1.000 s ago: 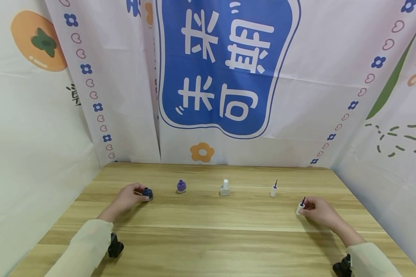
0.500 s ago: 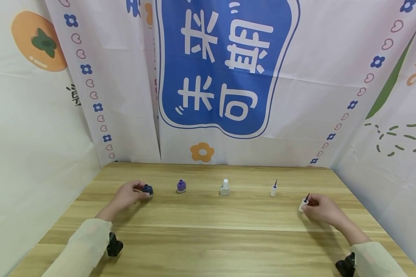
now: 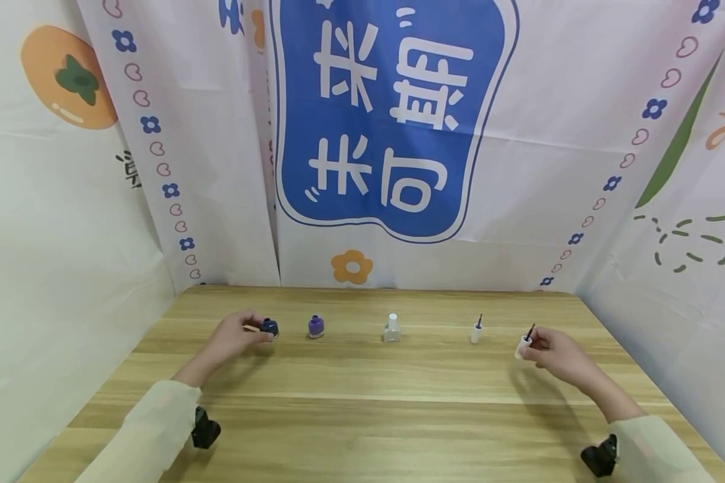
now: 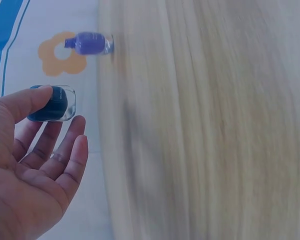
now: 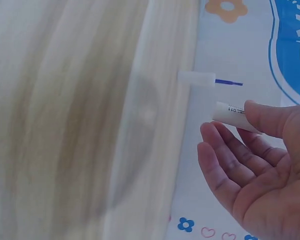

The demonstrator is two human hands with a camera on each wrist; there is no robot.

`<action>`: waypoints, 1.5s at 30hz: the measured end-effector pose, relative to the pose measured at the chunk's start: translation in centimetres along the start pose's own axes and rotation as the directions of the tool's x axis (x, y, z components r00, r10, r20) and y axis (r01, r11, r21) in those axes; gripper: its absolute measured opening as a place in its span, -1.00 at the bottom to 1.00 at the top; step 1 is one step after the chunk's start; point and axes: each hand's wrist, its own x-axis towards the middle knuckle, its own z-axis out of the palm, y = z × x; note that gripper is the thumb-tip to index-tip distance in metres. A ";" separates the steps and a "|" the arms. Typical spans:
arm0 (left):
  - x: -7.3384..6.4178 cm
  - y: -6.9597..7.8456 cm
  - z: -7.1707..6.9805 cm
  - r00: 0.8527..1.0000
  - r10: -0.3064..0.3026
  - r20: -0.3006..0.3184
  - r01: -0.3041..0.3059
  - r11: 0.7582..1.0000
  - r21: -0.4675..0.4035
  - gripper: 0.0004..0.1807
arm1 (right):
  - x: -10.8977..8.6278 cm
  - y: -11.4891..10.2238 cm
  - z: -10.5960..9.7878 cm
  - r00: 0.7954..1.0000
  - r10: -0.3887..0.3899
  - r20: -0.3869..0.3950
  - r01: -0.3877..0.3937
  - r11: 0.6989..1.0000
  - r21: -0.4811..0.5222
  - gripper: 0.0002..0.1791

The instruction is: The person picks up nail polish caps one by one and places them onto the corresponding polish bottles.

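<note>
My left hand (image 3: pixel 237 335) pinches an uncapped dark blue nail polish bottle (image 4: pixel 55 104) between thumb and fingers, just above the table. To its right stands an uncapped purple nail polish bottle (image 3: pixel 317 327). My right hand (image 3: pixel 557 355) pinches a white nail polish cap (image 5: pixel 235 115) whose dark brush points up in the head view; thumb and fingers hide the brush in the right wrist view. Left of that hand, another white cap (image 3: pixel 476 334) stands on the table, its purple brush upward.
A clear nail polish bottle (image 3: pixel 392 330) with its white cap on stands mid-row on the wooden table (image 3: pixel 362 429). A printed cloth (image 3: pixel 532 194) hangs along the table's back edge, with more cloth at both sides.
My left hand has carried the dark blue bottle rightward, closer to the purple one. My right hand has raised the cap and moved it slightly away from me. The other things stay put.
</note>
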 end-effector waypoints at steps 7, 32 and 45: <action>-0.1 1.1 0.9 1.000 -0.006 0.016 0.006 0.999 -0.039 -0.70 | 0.1 -1.5 0.5 1.000 -0.018 0.013 0.017 0.998 0.056 -0.74; -0.9 4.2 4.9 0.990 0.083 0.112 -0.064 0.984 -0.167 -0.74 | 1.2 -5.6 2.8 0.989 -0.133 0.060 0.126 0.987 0.102 -0.84; -1.6 6.4 7.7 0.966 0.168 0.196 -0.120 0.964 -0.238 -0.74 | 1.7 -8.0 4.3 0.977 -0.197 0.080 0.196 0.980 0.023 -0.79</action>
